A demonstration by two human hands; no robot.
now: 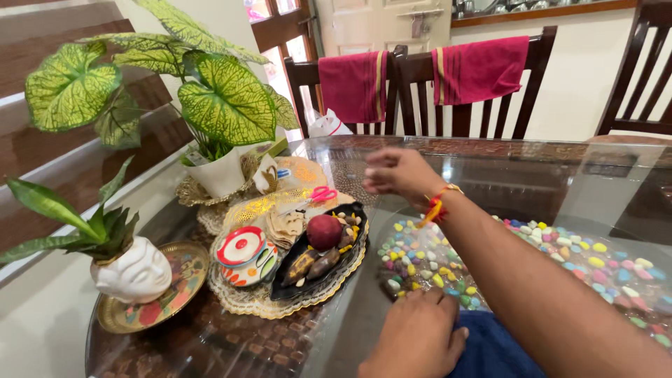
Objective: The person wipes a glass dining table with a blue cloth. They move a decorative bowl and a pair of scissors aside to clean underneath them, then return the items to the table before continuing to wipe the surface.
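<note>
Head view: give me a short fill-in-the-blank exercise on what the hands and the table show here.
1. The right hand wears a red and yellow thread at the ____.
2. The left hand rests at the edge of a patch of coloured ____.
3. The pink-handled scissors lie behind the ____ oval tray.
4. Red cloths hang over the backs of two ____.

Missing words: wrist; pebbles; black; chairs
</note>
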